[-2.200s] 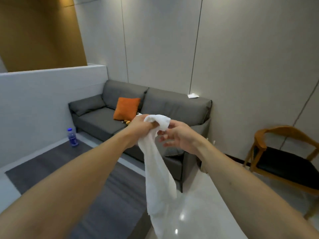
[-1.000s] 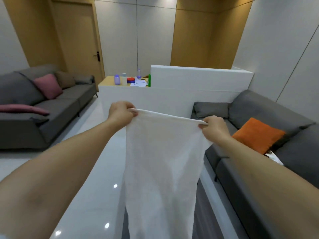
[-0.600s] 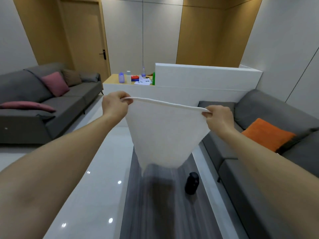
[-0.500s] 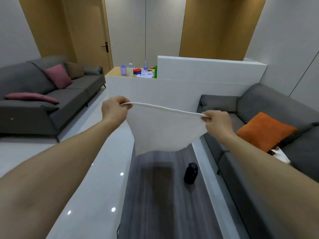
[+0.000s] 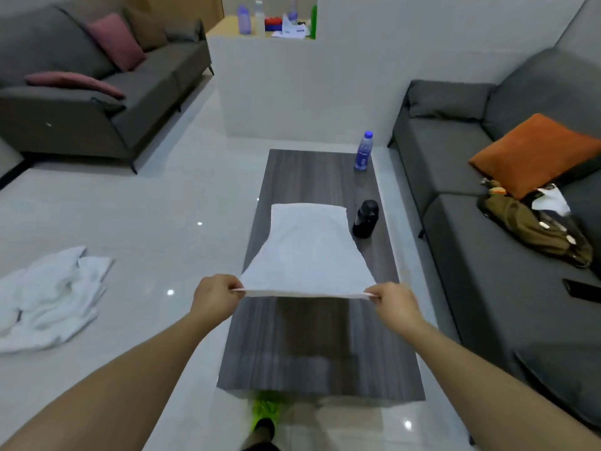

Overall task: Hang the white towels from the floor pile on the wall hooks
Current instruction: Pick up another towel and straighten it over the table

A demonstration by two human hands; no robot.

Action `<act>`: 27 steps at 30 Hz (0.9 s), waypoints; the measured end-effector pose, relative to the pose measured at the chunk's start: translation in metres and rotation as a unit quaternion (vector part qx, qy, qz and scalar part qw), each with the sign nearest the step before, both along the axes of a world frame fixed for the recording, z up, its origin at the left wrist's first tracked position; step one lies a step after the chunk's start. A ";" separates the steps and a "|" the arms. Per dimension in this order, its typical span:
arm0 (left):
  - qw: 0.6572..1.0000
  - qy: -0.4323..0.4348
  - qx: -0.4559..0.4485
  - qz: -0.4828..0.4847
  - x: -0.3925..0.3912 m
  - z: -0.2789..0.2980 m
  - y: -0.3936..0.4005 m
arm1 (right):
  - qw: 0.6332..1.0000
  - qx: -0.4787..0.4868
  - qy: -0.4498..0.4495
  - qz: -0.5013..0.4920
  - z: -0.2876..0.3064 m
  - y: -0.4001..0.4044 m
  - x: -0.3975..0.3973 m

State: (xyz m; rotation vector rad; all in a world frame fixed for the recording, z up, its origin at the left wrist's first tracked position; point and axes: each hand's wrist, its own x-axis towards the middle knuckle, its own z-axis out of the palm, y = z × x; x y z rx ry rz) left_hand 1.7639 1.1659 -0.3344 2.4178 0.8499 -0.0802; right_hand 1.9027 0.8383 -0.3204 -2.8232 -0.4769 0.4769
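Note:
I hold a white towel (image 5: 309, 252) stretched flat over a dark wooden coffee table (image 5: 322, 340). My left hand (image 5: 216, 296) pinches its near left corner and my right hand (image 5: 393, 302) pinches its near right corner. The towel's far end lies on the tabletop while the near edge is held a little above it. A pile of white towels (image 5: 48, 296) lies crumpled on the glossy floor at the left. No wall hooks are in view.
A black bottle (image 5: 366, 219) stands on the table just right of the towel, a blue water bottle (image 5: 363, 151) at the far right corner. Grey sofas stand at the left (image 5: 97, 92) and right (image 5: 507, 203). A white partition wall (image 5: 309, 89) lies ahead.
The view has tilted down to the table. Both hands have lowered the towel, so its far end now lies on the tabletop instead of hanging in the air.

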 end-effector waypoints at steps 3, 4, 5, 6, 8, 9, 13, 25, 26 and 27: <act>0.994 0.102 -0.006 -0.045 -0.036 -0.038 -0.015 | 0.997 -0.012 0.073 -0.007 -0.043 -0.020 -0.039; 0.990 0.125 -0.008 -0.062 -0.044 -0.047 -0.017 | 0.995 -0.013 0.096 -0.011 -0.053 -0.025 -0.048; 0.986 0.146 -0.009 -0.079 -0.048 -0.053 -0.019 | 0.993 -0.016 0.116 -0.013 -0.062 -0.029 -0.054; 0.982 0.163 -0.010 -0.091 -0.050 -0.059 -0.020 | 0.991 -0.022 0.132 -0.014 -0.068 -0.031 -0.056; 0.979 0.180 -0.013 -0.099 -0.048 -0.066 -0.019 | 0.988 -0.040 0.150 -0.015 -0.075 -0.033 -0.053; 0.978 0.183 -0.015 -0.098 -0.045 -0.069 -0.019 | 0.987 -0.048 0.152 -0.020 -0.076 -0.033 -0.051; 0.980 0.176 -0.019 -0.090 -0.013 -0.078 -0.008 | 0.987 -0.050 0.140 -0.056 -0.083 -0.017 -0.020; 0.967 0.238 -0.028 -0.083 0.110 -0.186 0.074 | 0.980 -0.058 0.161 -0.103 -0.195 0.089 0.111; 0.965 0.244 -0.027 -0.088 0.115 -0.202 0.076 | 0.978 -0.062 0.169 -0.106 -0.211 0.094 0.114; 0.966 0.244 -0.027 -0.086 0.118 -0.217 0.077 | 0.976 -0.067 0.176 -0.110 -0.228 0.098 0.117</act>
